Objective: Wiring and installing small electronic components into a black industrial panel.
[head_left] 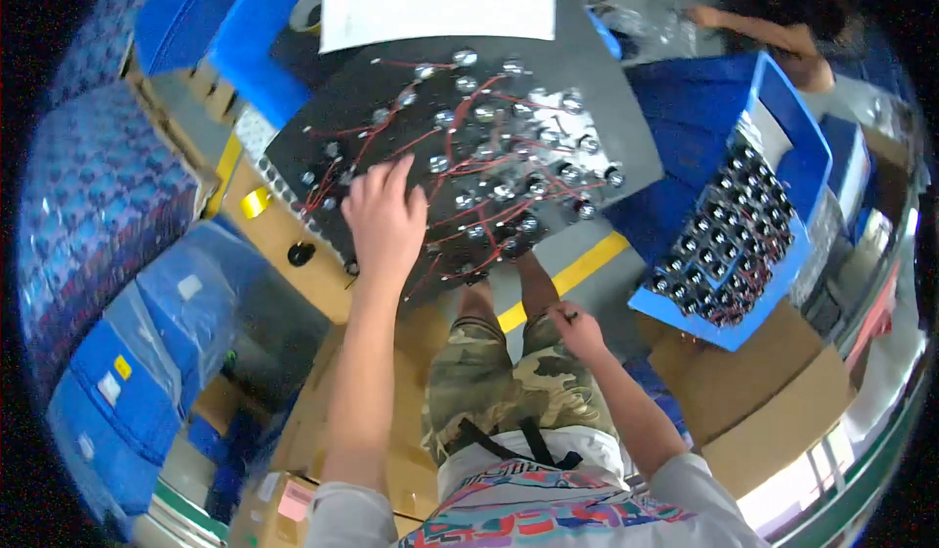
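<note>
Several small round silver parts point(486, 114) with thin red wires point(452, 142) lie scattered over a black tabletop point(631, 137) in front of me. My left hand point(386, 218) is over the near left part of this surface, fingers stretched forward and slightly apart, with nothing visible in them. Loose red wires and a few silver parts lie close to its fingertips. Lower down, by my right thigh, my right hand point(577, 333) is curled closed. A small dark bit shows at its fingertips, too small to name.
A blue bin point(797, 172) at the right holds several dark round parts with red wires. An open cardboard box point(773, 392) stands below it. A white sheet point(438, 0) lies at the table's far side. Yellow tape point(256, 203) sits at left. Another person's arm point(753, 28) shows at upper right.
</note>
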Tool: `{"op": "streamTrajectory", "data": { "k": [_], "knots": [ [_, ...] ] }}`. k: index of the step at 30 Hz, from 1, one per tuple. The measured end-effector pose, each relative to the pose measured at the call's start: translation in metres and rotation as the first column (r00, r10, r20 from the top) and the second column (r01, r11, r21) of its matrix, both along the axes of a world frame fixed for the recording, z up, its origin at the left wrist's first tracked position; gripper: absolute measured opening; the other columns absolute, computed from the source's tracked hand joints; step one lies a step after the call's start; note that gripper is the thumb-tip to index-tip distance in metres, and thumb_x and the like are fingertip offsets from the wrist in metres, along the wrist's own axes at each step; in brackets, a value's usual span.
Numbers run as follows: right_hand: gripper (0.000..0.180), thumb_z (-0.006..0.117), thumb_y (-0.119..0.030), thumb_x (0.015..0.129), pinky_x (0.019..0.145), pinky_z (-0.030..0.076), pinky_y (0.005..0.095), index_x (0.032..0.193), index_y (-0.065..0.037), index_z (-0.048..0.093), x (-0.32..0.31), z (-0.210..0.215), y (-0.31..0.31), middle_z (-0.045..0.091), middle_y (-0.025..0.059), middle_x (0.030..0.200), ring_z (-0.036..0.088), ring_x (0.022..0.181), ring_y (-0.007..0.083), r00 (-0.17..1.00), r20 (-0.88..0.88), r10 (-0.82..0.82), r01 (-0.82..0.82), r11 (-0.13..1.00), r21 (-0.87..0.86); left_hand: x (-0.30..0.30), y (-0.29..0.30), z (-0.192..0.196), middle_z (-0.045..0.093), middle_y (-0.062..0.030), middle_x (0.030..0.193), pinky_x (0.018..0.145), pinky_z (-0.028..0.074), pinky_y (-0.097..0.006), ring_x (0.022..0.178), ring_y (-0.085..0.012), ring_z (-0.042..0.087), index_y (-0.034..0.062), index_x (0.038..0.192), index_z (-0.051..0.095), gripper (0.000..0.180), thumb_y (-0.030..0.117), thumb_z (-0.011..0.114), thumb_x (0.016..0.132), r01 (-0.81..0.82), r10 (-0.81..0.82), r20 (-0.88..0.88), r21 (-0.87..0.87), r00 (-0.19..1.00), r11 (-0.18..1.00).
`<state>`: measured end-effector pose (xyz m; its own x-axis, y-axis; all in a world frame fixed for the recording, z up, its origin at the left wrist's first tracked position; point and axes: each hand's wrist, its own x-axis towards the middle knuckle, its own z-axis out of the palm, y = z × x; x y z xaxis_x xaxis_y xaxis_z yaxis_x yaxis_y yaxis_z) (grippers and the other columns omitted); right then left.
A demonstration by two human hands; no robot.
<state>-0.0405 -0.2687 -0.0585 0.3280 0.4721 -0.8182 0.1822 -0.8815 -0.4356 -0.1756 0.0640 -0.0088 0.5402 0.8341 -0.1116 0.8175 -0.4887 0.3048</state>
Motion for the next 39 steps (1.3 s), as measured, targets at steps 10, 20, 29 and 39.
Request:
{"op": "streamTrajectory", "data": {
  "k": [10,20,29,39],
  "knots": [
    [0.038,0.059,-0.041,0.086,0.062,0.049,0.0422,0.086,-0.003,0.062,-0.027,-0.007,0.021,0.064,0.0155,0.07,0.063,0.064,0.0315,0.995,-0.1,0.029,-0.026,0.999,0.032,0.024,-0.118,0.02,0.06,-0.0117,0.103,0.085,0.045,-0.038,0.096,-0.0269,0.057,0.0055,0.115,0.06,0.031,0.014,0.06,0.085,0.293,-0.139,0.283,-0.63,0.949,0.719],
    [0.035,0.058,-0.029,0.086,0.078,0.049,0.0404,0.106,0.0,0.058,-0.019,0.041,0.043,0.064,0.0212,0.094,0.063,0.089,0.0339,0.885,-0.425,-0.19,0.368,0.843,0.391,0.067,-0.143,0.038,0.061,-0.0105,0.1,0.083,0.045,-0.038,0.095,-0.0285,0.056,0.0041,0.101,0.066,0.024,0.021,0.06,0.086,0.422,-0.308,0.299,-0.744,0.903,0.517],
    [0.038,0.059,-0.038,0.087,0.072,0.049,0.0395,0.1,-0.002,0.062,-0.034,0.032,0.004,0.065,0.0163,0.085,0.064,0.079,0.0284,0.807,-0.464,-0.366,0.521,0.811,0.267,0.086,-0.168,0.005,0.05,-0.011,0.132,0.099,0.039,-0.034,0.121,-0.0222,0.048,0.0024,0.132,0.048,0.042,0.026,0.043,0.098,0.417,-0.027,0.423,-0.879,0.906,0.231],
    [0.04,0.056,-0.044,0.088,0.07,0.049,0.0414,0.103,-0.008,0.063,0.002,0.029,-0.066,0.066,0.018,0.087,0.063,0.081,0.0345,0.863,-0.394,-0.317,0.361,0.931,0.043,0.201,-0.221,-0.047,0.014,-0.0022,0.156,0.115,0.009,-0.044,0.144,-0.0221,0.011,0.0138,0.149,0.018,0.065,0.054,0.019,0.098,0.231,0.475,0.316,-0.946,0.821,0.229]
  ]
}}
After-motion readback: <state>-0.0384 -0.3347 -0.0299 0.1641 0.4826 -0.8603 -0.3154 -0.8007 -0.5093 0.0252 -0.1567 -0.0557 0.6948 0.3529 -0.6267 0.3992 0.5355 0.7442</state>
